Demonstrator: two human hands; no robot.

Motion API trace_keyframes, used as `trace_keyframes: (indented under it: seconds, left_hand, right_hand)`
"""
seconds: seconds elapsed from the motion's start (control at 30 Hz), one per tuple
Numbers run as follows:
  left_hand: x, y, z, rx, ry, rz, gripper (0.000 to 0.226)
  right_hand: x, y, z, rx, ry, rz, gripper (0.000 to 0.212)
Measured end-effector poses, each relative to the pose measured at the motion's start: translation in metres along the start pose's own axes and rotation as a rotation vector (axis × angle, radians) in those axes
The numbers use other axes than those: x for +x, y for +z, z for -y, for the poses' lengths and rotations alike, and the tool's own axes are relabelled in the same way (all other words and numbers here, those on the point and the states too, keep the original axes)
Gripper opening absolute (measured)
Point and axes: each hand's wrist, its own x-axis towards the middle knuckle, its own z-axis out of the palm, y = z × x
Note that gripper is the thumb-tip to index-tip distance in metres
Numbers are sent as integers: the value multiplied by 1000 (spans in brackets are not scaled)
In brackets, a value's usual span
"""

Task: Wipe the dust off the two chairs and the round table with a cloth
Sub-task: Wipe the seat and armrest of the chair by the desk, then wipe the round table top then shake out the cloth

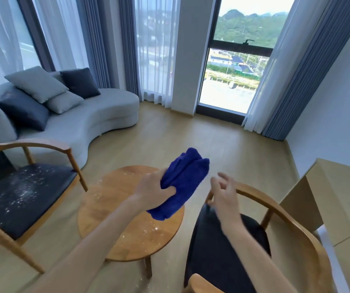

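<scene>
Centre frame: my left hand grips the folded blue cloth above the dusty round worktop; my right hand, fingers loose, holds nothing. Dusty chair at left, second chair lower right.

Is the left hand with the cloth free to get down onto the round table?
Probably yes. The left hand grips the blue cloth right above the round table, and nothing lies between them; only white dust shows on its top.
</scene>
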Motion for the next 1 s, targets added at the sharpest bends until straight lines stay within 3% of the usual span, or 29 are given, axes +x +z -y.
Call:
trace_keyframes:
  seconds: [0.07,0.13,0.2,0.27,0.33,0.4,0.47,0.5,0.57,0.67,0.77,0.87,0.93,1.0]
  left_hand:
    - [-6,-4,0,318,100,-74,10]
    - [-17,1,-6,545,206,-104,29]
    - [-30,2,-13,504,292,-29,43]
    - [-38,-12,-10,325,238,8,45]
    - [-37,-31,8,214,133,-59,38]
    - [-34,-46,33,218,16,-93,34]
    - [-29,-49,54,202,-84,3,42]
    - [-26,-45,61,121,-139,98,49]
    - [-18,-31,73,-199,-288,217,52]
    - [-3,-16,103,-585,-519,-25,39]
    - [20,-20,131,-620,-598,-236,35]
    - [45,-29,144,-752,-615,-205,36]
    - [62,-33,152,-861,-620,-146,40]
    - [76,-37,162,-940,-624,-152,46]
  right_hand:
    - [-22,35,-15,263,208,124,48]
    - [-32,70,-27,642,319,256,50]
    - [-38,92,-28,909,350,272,43]
    - [-39,104,-31,1033,380,220,44]
    - [-32,110,-42,1076,408,238,39]
    - [-27,119,-42,907,416,221,22]
    - [-24,132,-36,753,499,244,23]
    - [-22,137,-34,698,535,245,25]
    - [-17,147,-29,489,430,309,35]
    - [1,151,-20,299,404,482,28]
    - [37,156,-33,39,243,541,22]
    - [74,166,-43,-242,94,496,48]
    - [98,173,-46,-239,148,537,69]
    - [117,181,-42,-180,251,672,75]
